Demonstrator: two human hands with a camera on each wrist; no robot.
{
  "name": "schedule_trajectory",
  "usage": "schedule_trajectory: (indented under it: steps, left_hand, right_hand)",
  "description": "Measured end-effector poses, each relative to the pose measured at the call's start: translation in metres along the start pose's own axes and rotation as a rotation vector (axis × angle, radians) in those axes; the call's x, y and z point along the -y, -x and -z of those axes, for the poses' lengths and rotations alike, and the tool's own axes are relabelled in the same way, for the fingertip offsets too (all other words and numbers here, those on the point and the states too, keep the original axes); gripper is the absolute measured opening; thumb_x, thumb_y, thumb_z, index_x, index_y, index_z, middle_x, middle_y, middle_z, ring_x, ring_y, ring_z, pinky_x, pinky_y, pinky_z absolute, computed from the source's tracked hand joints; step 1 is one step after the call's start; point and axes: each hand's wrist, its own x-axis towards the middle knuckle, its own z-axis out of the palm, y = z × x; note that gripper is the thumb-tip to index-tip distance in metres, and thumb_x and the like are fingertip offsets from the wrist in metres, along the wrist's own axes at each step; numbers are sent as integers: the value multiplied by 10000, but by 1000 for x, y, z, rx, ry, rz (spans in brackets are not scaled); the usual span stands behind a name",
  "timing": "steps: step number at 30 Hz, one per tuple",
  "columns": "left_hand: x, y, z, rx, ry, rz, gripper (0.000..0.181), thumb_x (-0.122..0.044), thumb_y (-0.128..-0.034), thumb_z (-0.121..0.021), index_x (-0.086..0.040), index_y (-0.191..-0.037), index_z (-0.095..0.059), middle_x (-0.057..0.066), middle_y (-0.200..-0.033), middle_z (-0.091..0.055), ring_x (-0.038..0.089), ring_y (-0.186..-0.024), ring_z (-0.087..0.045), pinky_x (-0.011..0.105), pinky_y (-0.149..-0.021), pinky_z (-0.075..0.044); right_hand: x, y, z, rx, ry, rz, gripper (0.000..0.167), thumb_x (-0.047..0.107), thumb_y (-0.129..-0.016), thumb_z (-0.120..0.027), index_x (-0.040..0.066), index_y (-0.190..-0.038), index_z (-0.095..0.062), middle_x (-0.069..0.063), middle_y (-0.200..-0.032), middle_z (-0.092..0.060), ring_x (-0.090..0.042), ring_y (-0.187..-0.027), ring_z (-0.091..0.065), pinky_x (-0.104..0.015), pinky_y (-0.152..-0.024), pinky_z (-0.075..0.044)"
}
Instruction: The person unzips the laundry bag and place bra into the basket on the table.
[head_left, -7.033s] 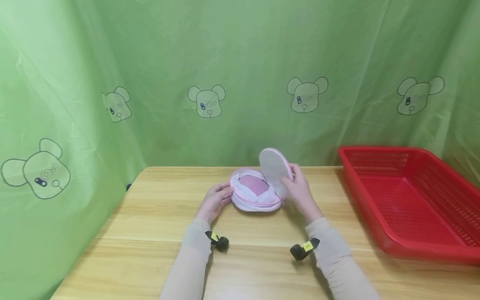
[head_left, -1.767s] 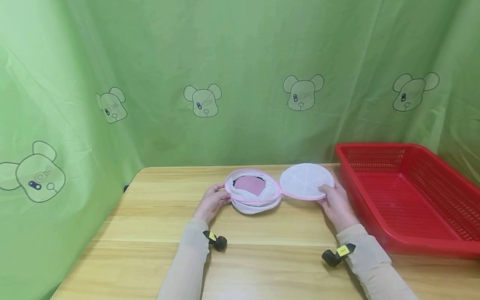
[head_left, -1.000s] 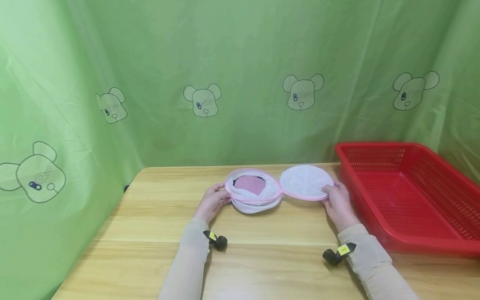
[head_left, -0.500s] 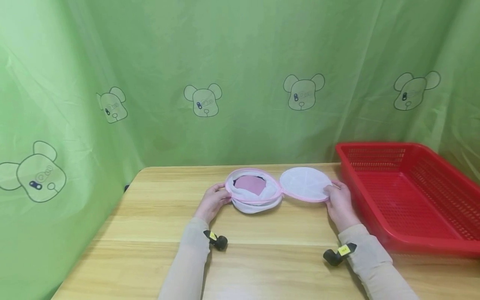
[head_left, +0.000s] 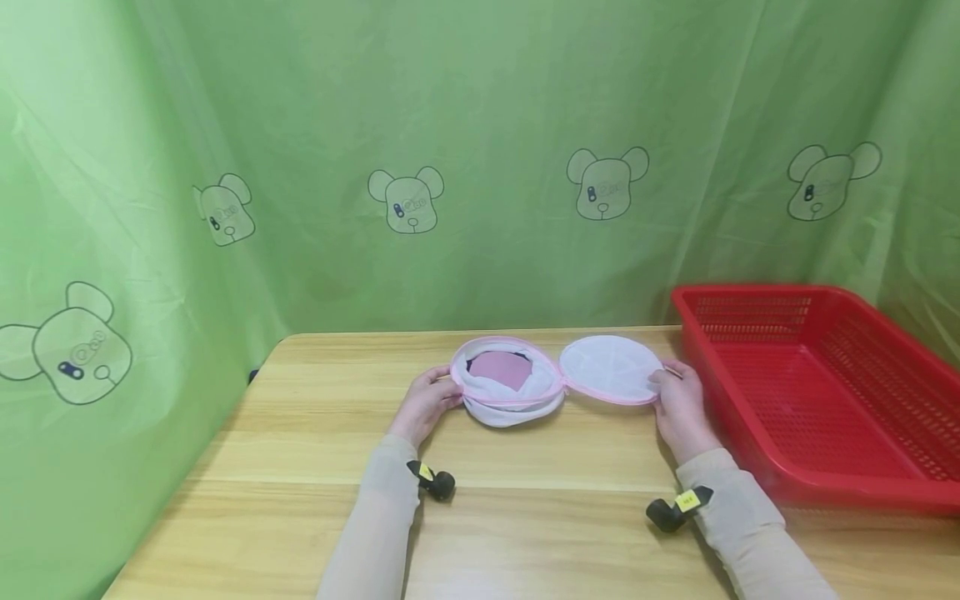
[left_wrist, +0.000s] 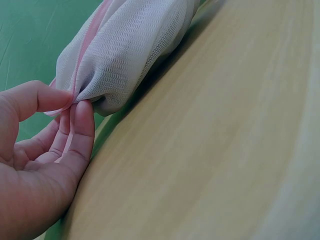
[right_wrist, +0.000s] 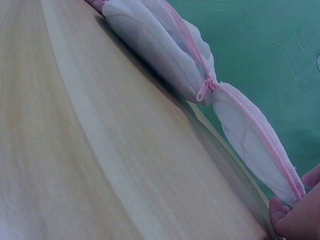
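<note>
A round white mesh laundry bag (head_left: pixel 512 415) with pink zipper edging sits unzipped near the table's back edge. Its lid (head_left: pixel 609 367) is folded out to the right, joined to the body at the zipper's end. Pink fabric (head_left: pixel 500 369) with a dark edge shows inside the opening; the rest of it is hidden. My left hand (head_left: pixel 426 406) pinches the bag's left rim between thumb and fingers, plain in the left wrist view. At the lid's outer edge, my right hand (head_left: pixel 679 410) grips with thumb on top. A pink zipper pull (right_wrist: pixel 202 90) hangs near the joint.
To the right stands a large red plastic basket (head_left: pixel 780 467), close beside my right hand. Behind the wooden table (head_left: pixel 540 517) and along its left side hangs a green curtain (head_left: pixel 495 267) with mouse drawings. Small black cameras are strapped to both sleeves.
Since the earliest frame the lid has swung from upright over to the right, with my right hand moving right. Over the last second the lid has dipped slightly; my left hand stays put.
</note>
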Motion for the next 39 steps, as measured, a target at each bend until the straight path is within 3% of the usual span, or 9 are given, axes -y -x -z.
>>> schedule_trajectory:
  steps: [8, 11, 14, 18, 23, 32, 39]
  left_hand:
    - [0, 0, -1, -5, 2, -13, 507, 112, -827, -574, 104, -1324, -476, 13, -854, -637, 85, -738, -617, 202, -743, -577]
    - [0, 0, -1, -10, 0, -11, 513, 111, -824, -574, 101, -1328, -476, 9, -851, -636, 85, -740, -617, 203, -745, -577]
    - [0, 0, -1, -12, 1, -8, 513, 109, -823, -579, 93, -1327, -482, 9, -855, -636, 86, -745, -618, 203, -749, -576]
    - [0, 1, -1, -10, 3, -12, 509, 109, -825, -582, 93, -1324, -483, 7, -851, -637, 87, -745, -619, 204, -748, -577]
    - [0, 1, -1, -10, 6, -13, 508, 108, -823, -582, 95, -1322, -485, 6, -845, -636, 86, -742, -617, 204, -747, -577]
    - [0, 2, -2, -5, 8, -19, 510, 110, -827, -579, 115, -1325, -466, 16, -866, -638, 89, -736, -619, 206, -751, -581]
    - [-1, 2, -2, -8, 11, -10, 507, 106, -827, -585, 95, -1324, -483, 14, -870, -640, 89, -748, -623, 203, -756, -580]
  right_hand:
    - [-1, 1, 0, -45, 10, 25, 442, -10, -926, -448, 89, -1351, -373, 51, -1215, -398, -70, -1038, -415, -148, -896, -446]
    - [0, 1, 0, -48, 22, 29, 467, -3, -928, -448, 78, -1379, -361, 39, -1238, -396, -62, -1022, -410, -157, -901, -439]
    - [-1, 1, 0, -57, 21, 38, 463, -5, -926, -449, 77, -1374, -367, -8, -1328, -377, -102, -1139, -401, -189, -1004, -423]
    - [-1, 0, 0, -66, 13, 52, 381, -12, -922, -452, 127, -1276, -424, -59, -1413, -338, -147, -1260, -350, -212, -1075, -389]
    - [-1, 0, 0, -64, 19, 51, 342, -9, -923, -454, 178, -1209, -441, -81, -1457, -309, -150, -1281, -338, -223, -1099, -374]
    - [0, 0, 1, -54, 58, 21, 512, 40, -951, -442, 99, -1447, -329, -108, -1538, -259, -197, -1386, -290, -302, -1209, -311]
    - [2, 4, -2, -77, 143, 65, 549, 44, -944, -462, 68, -1474, -321, -117, -1492, -334, -213, -1319, -346, -336, -1153, -365]
